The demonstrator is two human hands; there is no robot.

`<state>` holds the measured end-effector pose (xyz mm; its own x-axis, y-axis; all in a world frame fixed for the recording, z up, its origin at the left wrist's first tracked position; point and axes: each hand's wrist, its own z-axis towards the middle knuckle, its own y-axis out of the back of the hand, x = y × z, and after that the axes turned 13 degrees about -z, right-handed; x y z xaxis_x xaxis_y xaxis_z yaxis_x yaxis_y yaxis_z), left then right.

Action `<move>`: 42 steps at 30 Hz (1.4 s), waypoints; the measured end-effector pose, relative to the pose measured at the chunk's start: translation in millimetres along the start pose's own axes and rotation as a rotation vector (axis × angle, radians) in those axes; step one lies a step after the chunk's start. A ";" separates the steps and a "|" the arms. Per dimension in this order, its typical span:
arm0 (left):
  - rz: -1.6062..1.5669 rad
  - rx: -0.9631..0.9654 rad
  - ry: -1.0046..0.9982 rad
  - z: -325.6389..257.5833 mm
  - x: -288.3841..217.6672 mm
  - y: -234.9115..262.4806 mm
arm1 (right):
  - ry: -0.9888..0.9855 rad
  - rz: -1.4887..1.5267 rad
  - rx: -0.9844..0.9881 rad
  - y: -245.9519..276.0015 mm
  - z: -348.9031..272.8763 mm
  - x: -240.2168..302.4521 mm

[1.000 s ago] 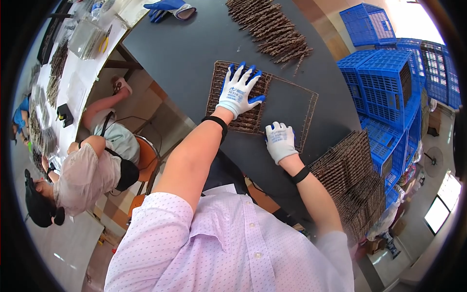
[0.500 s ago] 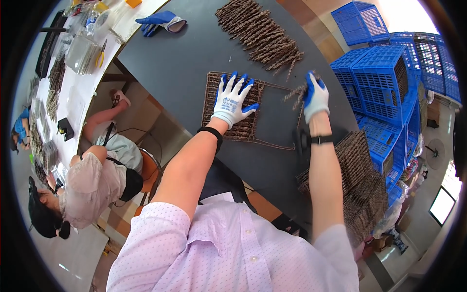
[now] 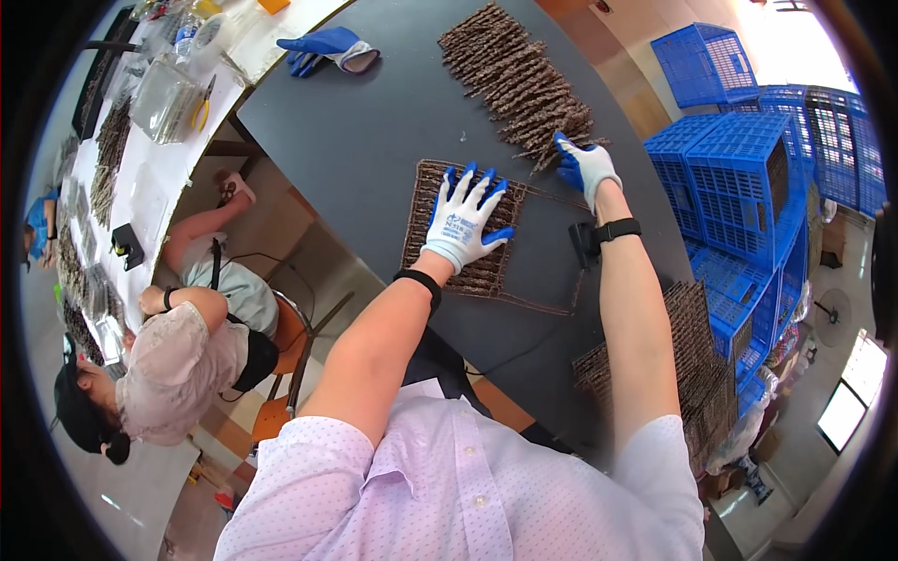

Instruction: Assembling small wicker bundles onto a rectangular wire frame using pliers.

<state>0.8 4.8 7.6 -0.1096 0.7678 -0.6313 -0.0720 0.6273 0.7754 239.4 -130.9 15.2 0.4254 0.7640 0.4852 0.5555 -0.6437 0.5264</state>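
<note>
Reaching farther out than half a second ago, the right hand [image 3: 585, 168] now curls its fingers into the pile of brown sticks [image 3: 519, 79] on the dark surface [image 3: 374, 112]. Left hand [image 3: 465, 220] lies spread flat on the woven stick mat [image 3: 458, 271], a half-filled rectangular frame.

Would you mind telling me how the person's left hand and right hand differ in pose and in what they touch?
The left hand lies flat, fingers spread, on the partly woven mat; the right hand is curled at the edge of the loose stick pile. The left hand sits nearer the body, while the right hand reaches farther across the dark table. Both wear white gloves with blue fingertips.
</note>
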 end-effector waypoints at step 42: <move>-0.026 -0.149 0.178 -35.6 -77.4 -48.6 | 0.125 -0.772 0.011 -34.4 -180.6 -165.4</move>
<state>-22.6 -89.7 19.2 -0.2783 0.7080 -0.6491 -0.2214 0.6103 0.7606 20.9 -243.4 42.9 -0.1675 0.9840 0.0602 0.6688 0.0686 0.7403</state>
